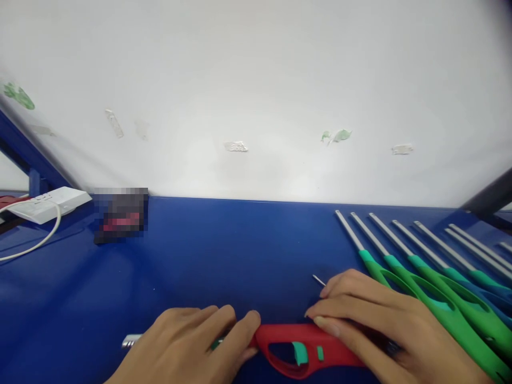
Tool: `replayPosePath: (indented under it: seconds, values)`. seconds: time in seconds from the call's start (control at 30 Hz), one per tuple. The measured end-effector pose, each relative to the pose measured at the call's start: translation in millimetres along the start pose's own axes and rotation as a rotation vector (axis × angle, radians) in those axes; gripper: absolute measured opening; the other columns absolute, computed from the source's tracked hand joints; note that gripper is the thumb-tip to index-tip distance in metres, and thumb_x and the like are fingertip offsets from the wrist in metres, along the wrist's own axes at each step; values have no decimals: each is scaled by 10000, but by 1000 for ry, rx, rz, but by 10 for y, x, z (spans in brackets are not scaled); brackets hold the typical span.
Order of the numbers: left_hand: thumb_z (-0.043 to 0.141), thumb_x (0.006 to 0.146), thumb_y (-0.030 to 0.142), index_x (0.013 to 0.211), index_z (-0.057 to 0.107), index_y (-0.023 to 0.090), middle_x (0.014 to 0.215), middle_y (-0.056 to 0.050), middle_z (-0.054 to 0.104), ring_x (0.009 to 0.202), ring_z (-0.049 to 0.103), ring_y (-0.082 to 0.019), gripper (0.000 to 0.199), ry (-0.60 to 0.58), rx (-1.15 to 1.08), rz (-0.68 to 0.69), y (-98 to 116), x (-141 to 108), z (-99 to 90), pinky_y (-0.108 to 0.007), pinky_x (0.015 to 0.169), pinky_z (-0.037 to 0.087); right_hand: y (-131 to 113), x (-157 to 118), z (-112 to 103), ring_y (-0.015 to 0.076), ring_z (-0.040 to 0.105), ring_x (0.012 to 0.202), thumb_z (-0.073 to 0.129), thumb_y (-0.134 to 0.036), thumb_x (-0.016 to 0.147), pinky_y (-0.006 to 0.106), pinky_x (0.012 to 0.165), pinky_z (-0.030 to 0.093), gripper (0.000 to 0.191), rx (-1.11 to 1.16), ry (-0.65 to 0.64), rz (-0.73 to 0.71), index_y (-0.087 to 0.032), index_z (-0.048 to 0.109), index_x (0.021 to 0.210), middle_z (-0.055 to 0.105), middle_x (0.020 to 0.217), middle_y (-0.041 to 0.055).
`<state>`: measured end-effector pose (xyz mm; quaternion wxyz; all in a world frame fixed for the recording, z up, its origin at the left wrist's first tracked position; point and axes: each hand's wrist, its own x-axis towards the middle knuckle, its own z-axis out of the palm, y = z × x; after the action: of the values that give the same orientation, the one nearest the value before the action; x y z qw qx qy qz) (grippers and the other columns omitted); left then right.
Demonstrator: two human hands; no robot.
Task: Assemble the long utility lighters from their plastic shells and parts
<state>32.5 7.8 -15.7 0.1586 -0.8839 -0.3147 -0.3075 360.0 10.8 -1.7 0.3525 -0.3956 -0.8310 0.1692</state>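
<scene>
A red utility lighter (296, 346) with a green trigger lies across the front of the blue table, its handle toward the right. My left hand (192, 341) is closed around its front end, and a silver slotted tube end (131, 340) sticks out beyond the hand. My right hand (372, 320) grips the handle from above, thumb and fingers on the red body. A thin metal rod (319, 280) pokes out past the right fingertips; the rest of it is hidden by the hand.
Several green utility lighters (420, 282) and blue ones (488, 290) lie in a row at the right, silver tubes pointing away. A white power strip (52, 204) with a cable sits back left, beside a blurred dark object (122, 216). A white wall (256, 80) rises behind.
</scene>
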Motion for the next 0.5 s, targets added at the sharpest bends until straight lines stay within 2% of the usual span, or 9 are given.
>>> replayPosePath:
  seconds: [0.07, 0.13, 0.2, 0.23, 0.3, 0.37, 0.43, 0.5]
  values:
    - [282, 1428, 279, 1352, 704, 249, 892, 66, 880, 642, 868, -157, 431, 5, -22, 0, 1, 20, 6, -305, 597, 631, 29, -40, -3, 201, 915, 932, 740, -572, 1275, 257, 973, 767, 270, -57, -45, -35, -444, 971, 1220, 932, 1104, -20]
    - [265, 1423, 268, 1304, 721, 229, 876, 46, 878, 606, 846, -155, 473, 65, -27, 16, -20, 52, 6, -299, 559, 610, 56, -105, 16, 245, 945, 1045, 813, -635, 1226, 333, 1123, 765, 288, -180, -31, -95, -508, 914, 1464, 947, 1247, -35]
    - [234, 1417, 256, 1227, 732, 223, 851, 33, 878, 591, 845, -159, 534, 77, -10, 30, -51, 88, -8, -298, 540, 611, 60, -145, 36, 266, 958, 1124, 814, -662, 1221, 344, 1142, 763, 368, -256, 8, -124, -545, 864, 1567, 947, 1338, -41]
    - [228, 1414, 249, 1209, 736, 222, 857, 26, 889, 607, 859, -163, 548, 52, 7, 29, -64, 105, -22, -291, 555, 630, 51, -145, 40, 261, 963, 1109, 799, -665, 1230, 314, 1088, 773, 344, -237, 34, -103, -541, 880, 1540, 950, 1327, -38]
    - [242, 1409, 239, 1229, 739, 221, 915, 10, 926, 665, 900, -170, 529, -6, 35, 16, -77, 131, -56, -270, 619, 680, 26, -116, 36, 244, 968, 1025, 847, -699, 1190, 225, 923, 770, 296, -120, 101, 24, -505, 938, 1395, 962, 1242, -31]
    - [280, 1418, 273, 1294, 726, 230, 980, 9, 954, 711, 926, -170, 465, 3, 54, -30, -72, 136, -84, -253, 671, 709, 16, -92, 34, 261, 974, 1030, 983, -765, 1048, 185, 851, 748, 399, 14, 211, 195, -455, 955, 1297, 967, 1231, -10]
    - [311, 1423, 312, 1319, 707, 245, 989, 16, 958, 718, 932, -170, 415, 37, 37, -73, -57, 112, -86, -239, 673, 711, 35, -123, 60, 287, 976, 1055, 1053, -786, 950, 200, 844, 748, 572, 172, 295, 365, -437, 918, 1382, 965, 1228, 16]
    - [325, 1423, 336, 1333, 697, 254, 977, 19, 953, 708, 930, -171, 392, 60, 15, -110, -40, 57, -57, -229, 661, 708, 60, -209, 122, 296, 967, 935, 1009, -775, 999, 251, 779, 771, 710, 316, 266, 484, -455, 818, 1604, 947, 1094, 29]
